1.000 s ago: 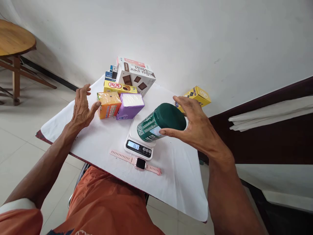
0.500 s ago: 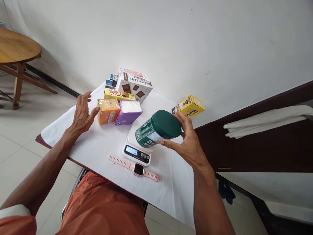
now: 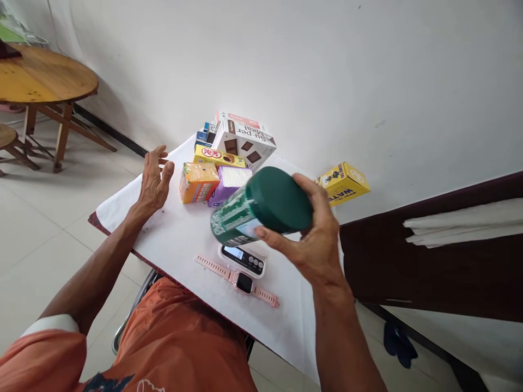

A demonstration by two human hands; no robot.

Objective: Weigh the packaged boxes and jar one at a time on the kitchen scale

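Note:
My right hand [image 3: 316, 239] is wrapped round a green canister [image 3: 261, 209] with a dark green lid, held tilted above a white digital kitchen scale [image 3: 245, 260]. The scale's display reads 0, and the canister hides most of its platform. In front of the scale lies a pink smartwatch [image 3: 244, 282] with its strap stretched out. My left hand [image 3: 155, 182] hovers over the table's left side with fingers apart, holding nothing. Nearest to it stands an orange tissue pack [image 3: 199, 183], beside a purple tissue pack [image 3: 231, 185] partly behind the canister.
Behind the packs are a yellow box [image 3: 219, 157], a white "Super Meal" box [image 3: 245, 139] and blue boxes [image 3: 205, 136]. Another yellow box [image 3: 347, 182] stands near the wall at right. A round wooden table [image 3: 53, 76] is at far left. White cloth [image 3: 180, 239] covers the work table.
My right hand has lifted the green canister off the scale and brought it closer and leftward over it. My left hand stays open. The camera view has shifted somewhat left.

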